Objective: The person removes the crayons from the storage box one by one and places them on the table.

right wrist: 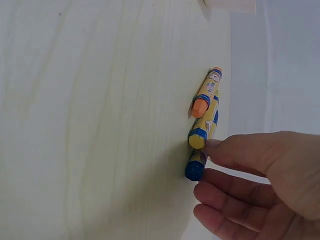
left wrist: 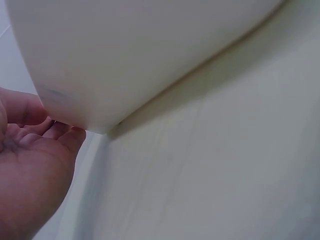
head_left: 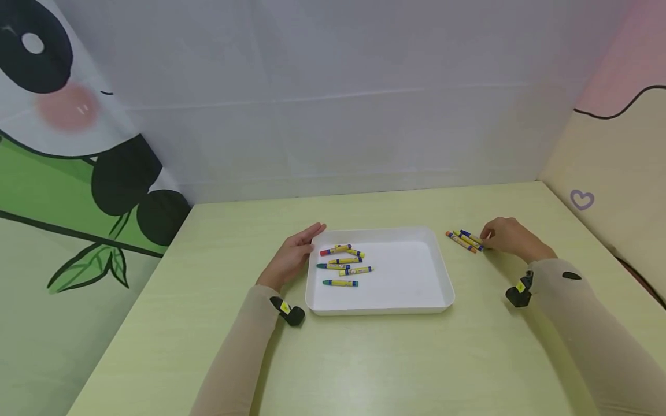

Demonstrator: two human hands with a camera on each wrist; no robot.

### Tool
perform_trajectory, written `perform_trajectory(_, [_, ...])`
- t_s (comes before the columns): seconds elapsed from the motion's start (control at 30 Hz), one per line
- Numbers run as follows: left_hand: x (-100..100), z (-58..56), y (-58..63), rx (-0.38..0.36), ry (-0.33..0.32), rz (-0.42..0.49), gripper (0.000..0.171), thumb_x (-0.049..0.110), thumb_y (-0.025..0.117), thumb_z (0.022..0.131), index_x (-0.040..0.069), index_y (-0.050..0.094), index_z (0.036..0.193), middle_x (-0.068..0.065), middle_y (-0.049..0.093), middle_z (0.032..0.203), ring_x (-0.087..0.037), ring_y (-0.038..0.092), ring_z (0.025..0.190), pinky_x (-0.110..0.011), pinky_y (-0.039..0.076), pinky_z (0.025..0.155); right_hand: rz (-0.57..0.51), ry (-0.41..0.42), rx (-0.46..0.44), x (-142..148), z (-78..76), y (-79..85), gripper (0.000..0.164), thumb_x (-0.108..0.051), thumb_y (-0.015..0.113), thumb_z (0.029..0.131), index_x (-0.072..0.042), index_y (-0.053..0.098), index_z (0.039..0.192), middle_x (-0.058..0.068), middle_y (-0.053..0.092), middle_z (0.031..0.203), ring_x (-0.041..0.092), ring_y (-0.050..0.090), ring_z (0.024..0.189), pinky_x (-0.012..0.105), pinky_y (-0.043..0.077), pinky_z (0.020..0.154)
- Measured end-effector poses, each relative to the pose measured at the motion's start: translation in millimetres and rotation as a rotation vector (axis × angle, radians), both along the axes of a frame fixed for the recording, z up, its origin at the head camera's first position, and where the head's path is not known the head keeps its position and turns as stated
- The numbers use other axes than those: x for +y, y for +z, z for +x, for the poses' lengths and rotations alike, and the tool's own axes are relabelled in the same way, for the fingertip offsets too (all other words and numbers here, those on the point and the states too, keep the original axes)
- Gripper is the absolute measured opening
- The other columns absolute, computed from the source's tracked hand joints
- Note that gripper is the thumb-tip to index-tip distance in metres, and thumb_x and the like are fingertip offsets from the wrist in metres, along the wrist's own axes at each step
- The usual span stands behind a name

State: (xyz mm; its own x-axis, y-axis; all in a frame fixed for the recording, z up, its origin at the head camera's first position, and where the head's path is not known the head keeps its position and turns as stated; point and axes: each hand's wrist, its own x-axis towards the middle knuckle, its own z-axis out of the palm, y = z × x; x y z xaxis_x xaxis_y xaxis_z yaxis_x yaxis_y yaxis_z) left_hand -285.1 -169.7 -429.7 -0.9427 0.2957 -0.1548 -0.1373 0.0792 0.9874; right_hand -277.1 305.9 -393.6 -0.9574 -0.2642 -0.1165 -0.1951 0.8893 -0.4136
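Note:
My left hand [head_left: 291, 254] holds the left side of a white tray [head_left: 395, 303]. In the left wrist view, thumb and fingers meet at the edge of the tray [left wrist: 150, 55]. To the right of the tray, my right hand [head_left: 510, 237] is at three wrapped crayons lying side by side. Its thumb and forefinger pinch the near end of the blue crayon [right wrist: 194, 171]. Beside that lie a yellow crayon [right wrist: 198, 139] and, farthest from the fingers, an orange crayon [right wrist: 201, 106].
On the left half of the tray lie several crayons, among them a red crayon [head_left: 329, 252] and a green crayon [head_left: 340, 283]. The pale wooden table [head_left: 364, 358] meets a white backdrop [head_left: 338, 144] behind and a printed cloth [head_left: 614, 167] at the right.

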Motion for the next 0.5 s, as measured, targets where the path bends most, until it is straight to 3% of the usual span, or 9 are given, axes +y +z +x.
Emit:
perform_trajectory(0.2, [0.9, -0.4, -0.9, -0.005, 0.004, 0.003, 0.057, -0.005, 0.034, 0.098, 0.016, 0.030, 0.152, 0.005, 0.033, 0.156, -0.013, 0.014, 0.149, -0.037, 0.017, 0.121, -0.016, -0.008, 0.037, -10.2, -1.9, 13.5, 0.028, -0.017, 0.058, 0.091, 0.006, 0.065, 0.106, 0.020, 0.065, 0.093, 0.027, 0.059, 0.081, 0.042, 0.050, 0.068])
perform_trajectory(0.5, [1.2, -1.4, -0.8, -0.017, 0.012, 0.000, 0.057, -0.004, 0.033, 0.099, 0.019, 0.031, 0.151, 0.007, 0.034, 0.155, -0.012, 0.015, 0.149, -0.037, 0.018, 0.121, -0.027, 0.031, 0.104, -36.8, -5.0, 34.3, 0.025, -0.015, 0.056, 0.092, 0.003, 0.067, 0.105, 0.019, 0.067, 0.096, 0.028, 0.060, 0.084, 0.045, 0.050, 0.073])
